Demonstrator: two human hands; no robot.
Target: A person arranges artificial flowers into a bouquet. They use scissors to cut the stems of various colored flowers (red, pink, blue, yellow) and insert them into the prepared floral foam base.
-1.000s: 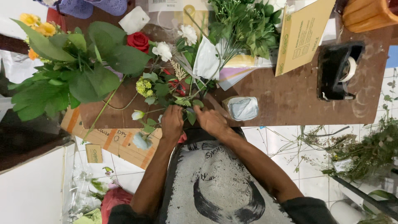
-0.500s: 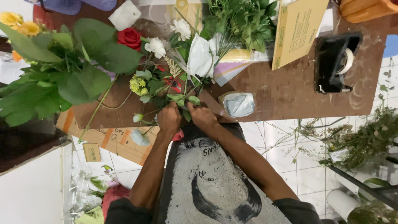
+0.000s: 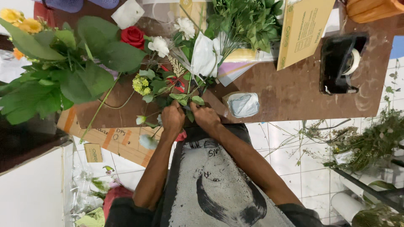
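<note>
Surface: brown counter [image 3: 294, 92] runs across the upper part of the head view, with white floor tiles [image 3: 286, 147] below its edge.
Left hand [image 3: 172, 117]: fingers curled and closed on the gathered stems of the flower bunch [image 3: 176, 80], at the counter's near edge.
Right hand [image 3: 206, 115]: just beside the left hand, fingers closed on the same stems; the two hands sit together, nearly touching.
Flower bunch: fans away from the hands over the counter; it holds white blooms, small yellow-green blossoms, red bits and green leaves.
Red rose [image 3: 133, 36]: lies further up the counter, beside the large green leaves [image 3: 71, 71] that spread to the left.
Yellow flowers [image 3: 19, 19]: at the far upper left corner.
Plastic packet [image 3: 243, 104]: small, clear with grey contents, just right of the right hand on the counter.
Tape dispenser [image 3: 338, 63]: black, well apart to the right.
Cardboard box [image 3: 303, 29]: tan, leaning at the top beside loose greenery [image 3: 244, 21].
Floor: scattered cut stems and leaves [image 3: 362, 143] at right.
</note>
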